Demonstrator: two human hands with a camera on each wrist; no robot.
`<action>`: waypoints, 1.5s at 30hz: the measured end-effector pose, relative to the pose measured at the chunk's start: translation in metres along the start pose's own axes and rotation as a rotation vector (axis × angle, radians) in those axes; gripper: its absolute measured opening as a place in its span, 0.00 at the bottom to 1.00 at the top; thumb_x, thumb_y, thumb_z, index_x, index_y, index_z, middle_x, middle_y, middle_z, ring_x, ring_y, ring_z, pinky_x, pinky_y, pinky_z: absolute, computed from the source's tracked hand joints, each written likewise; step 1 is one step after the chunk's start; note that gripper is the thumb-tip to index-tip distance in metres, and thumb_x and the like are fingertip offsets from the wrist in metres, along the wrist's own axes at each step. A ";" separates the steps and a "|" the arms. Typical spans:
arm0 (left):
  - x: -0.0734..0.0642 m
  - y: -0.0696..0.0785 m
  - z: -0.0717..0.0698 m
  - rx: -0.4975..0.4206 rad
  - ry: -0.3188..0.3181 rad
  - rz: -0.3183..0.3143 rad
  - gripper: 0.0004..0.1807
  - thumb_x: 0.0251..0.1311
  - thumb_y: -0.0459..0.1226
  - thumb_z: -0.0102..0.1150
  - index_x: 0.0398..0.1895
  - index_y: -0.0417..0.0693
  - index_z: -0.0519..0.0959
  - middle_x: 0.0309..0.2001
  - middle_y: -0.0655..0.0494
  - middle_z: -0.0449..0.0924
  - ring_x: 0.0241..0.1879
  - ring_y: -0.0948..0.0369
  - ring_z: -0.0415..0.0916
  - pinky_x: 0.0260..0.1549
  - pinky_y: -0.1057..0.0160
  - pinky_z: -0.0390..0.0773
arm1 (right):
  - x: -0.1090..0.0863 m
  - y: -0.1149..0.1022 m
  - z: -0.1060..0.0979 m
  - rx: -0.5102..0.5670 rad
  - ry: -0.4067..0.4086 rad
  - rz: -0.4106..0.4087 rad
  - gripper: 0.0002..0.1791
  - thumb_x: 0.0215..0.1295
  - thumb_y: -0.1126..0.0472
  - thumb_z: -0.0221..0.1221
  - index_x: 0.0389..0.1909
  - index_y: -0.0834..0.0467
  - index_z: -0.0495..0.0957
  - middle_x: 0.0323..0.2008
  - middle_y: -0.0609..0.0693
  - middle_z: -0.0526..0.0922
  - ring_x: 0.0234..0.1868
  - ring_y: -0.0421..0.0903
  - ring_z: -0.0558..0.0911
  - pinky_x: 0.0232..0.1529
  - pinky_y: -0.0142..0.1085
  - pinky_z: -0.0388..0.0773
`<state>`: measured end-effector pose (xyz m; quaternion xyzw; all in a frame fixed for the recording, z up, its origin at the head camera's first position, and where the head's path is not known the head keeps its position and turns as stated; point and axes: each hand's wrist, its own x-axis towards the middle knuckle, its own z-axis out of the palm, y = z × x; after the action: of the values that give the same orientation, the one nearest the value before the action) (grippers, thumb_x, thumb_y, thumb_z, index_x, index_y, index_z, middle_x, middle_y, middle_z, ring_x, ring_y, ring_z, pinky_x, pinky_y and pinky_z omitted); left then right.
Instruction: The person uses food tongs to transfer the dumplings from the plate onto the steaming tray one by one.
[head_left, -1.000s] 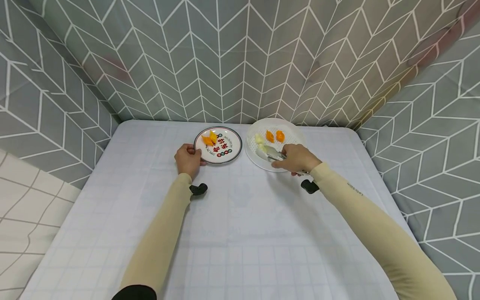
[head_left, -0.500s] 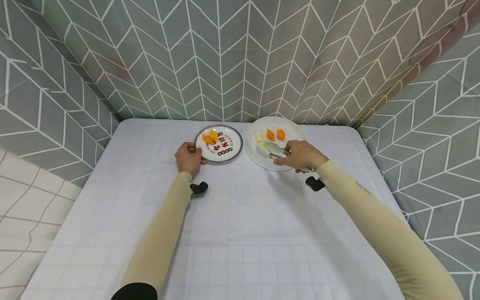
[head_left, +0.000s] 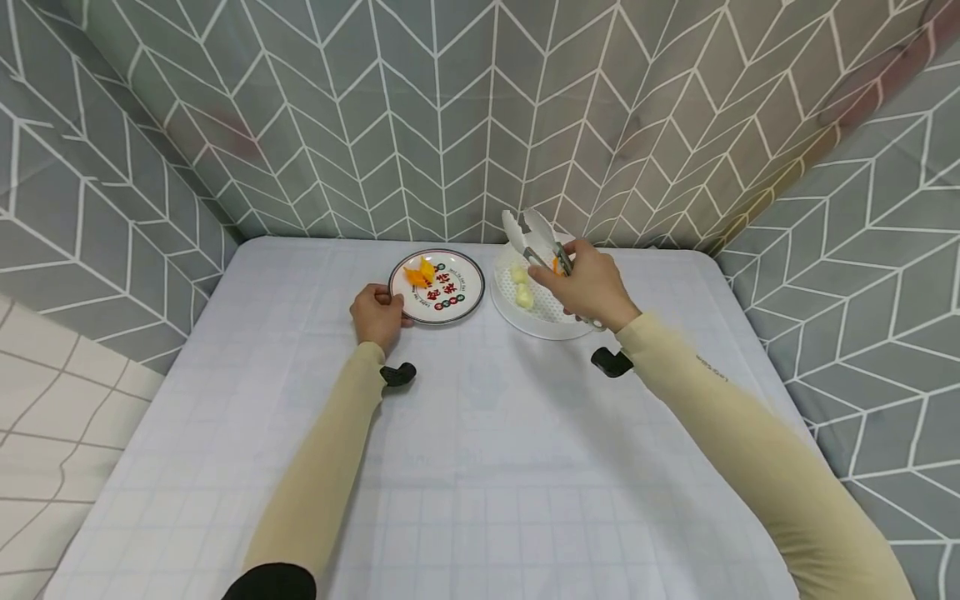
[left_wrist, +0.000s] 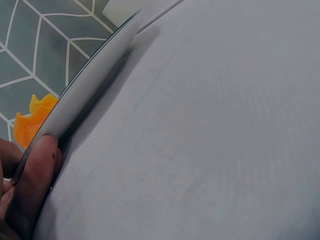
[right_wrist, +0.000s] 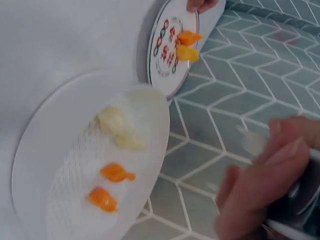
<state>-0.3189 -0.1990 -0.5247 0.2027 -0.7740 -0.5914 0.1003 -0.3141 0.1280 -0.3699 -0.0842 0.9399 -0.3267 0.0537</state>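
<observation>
White-headed metal tongs (head_left: 543, 227), gripped in the right hand (head_left: 592, 289) over the round white plastic tray (head_left: 528, 327), probably light and springy; best held mid-arm. Left hand (head_left: 377, 318) pinches the dark-rimmed white printed plate (head_left: 469, 302) by its edge, likely stiff, breakable.

The plate (head_left: 468, 292) is smooth and glossy, like glazed ceramic. The tray (right_wrist: 42, 145) looks like white plastic — smooth along the wall, finely textured across its base. The tongs (head_left: 542, 228) pair shiny metal with pale, plastic-looking tips. The orange pieces (right_wrist: 116, 173) look slightly glossy. The sleeves (head_left: 315, 467) are matt cloth; the backdrop (head_left: 465, 125) has a soft sheen — the table cover (head_left: 465, 450) looks matt.
</observation>
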 end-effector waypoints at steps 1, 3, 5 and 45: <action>0.001 0.000 -0.001 -0.002 0.003 -0.002 0.16 0.76 0.32 0.59 0.62 0.35 0.74 0.44 0.48 0.72 0.22 0.63 0.80 0.28 0.65 0.92 | 0.001 -0.002 0.006 0.028 0.035 -0.015 0.42 0.71 0.37 0.63 0.69 0.66 0.66 0.28 0.57 0.85 0.16 0.46 0.84 0.15 0.36 0.81; 0.001 -0.001 -0.002 -0.006 0.005 -0.004 0.16 0.76 0.32 0.59 0.62 0.35 0.74 0.44 0.48 0.72 0.21 0.63 0.81 0.28 0.65 0.92 | 0.004 -0.008 0.020 0.072 0.106 -0.042 0.40 0.71 0.38 0.63 0.68 0.65 0.67 0.29 0.56 0.85 0.18 0.47 0.85 0.17 0.35 0.82; 0.002 -0.001 -0.003 -0.009 0.006 -0.002 0.16 0.75 0.32 0.59 0.61 0.35 0.74 0.44 0.47 0.73 0.20 0.63 0.81 0.28 0.65 0.92 | 0.007 -0.013 0.034 0.091 0.158 -0.063 0.39 0.70 0.39 0.64 0.68 0.64 0.68 0.30 0.55 0.85 0.21 0.47 0.85 0.21 0.35 0.81; 0.000 0.000 0.001 -0.019 0.018 -0.011 0.16 0.74 0.31 0.60 0.61 0.35 0.75 0.44 0.45 0.75 0.21 0.61 0.81 0.26 0.64 0.92 | 0.037 -0.045 0.155 -0.029 -0.049 0.001 0.37 0.70 0.42 0.67 0.64 0.65 0.70 0.45 0.61 0.85 0.40 0.53 0.83 0.29 0.34 0.78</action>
<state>-0.3191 -0.1983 -0.5251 0.2112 -0.7664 -0.5973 0.1061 -0.3206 -0.0072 -0.4647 -0.0926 0.9429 -0.3107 0.0757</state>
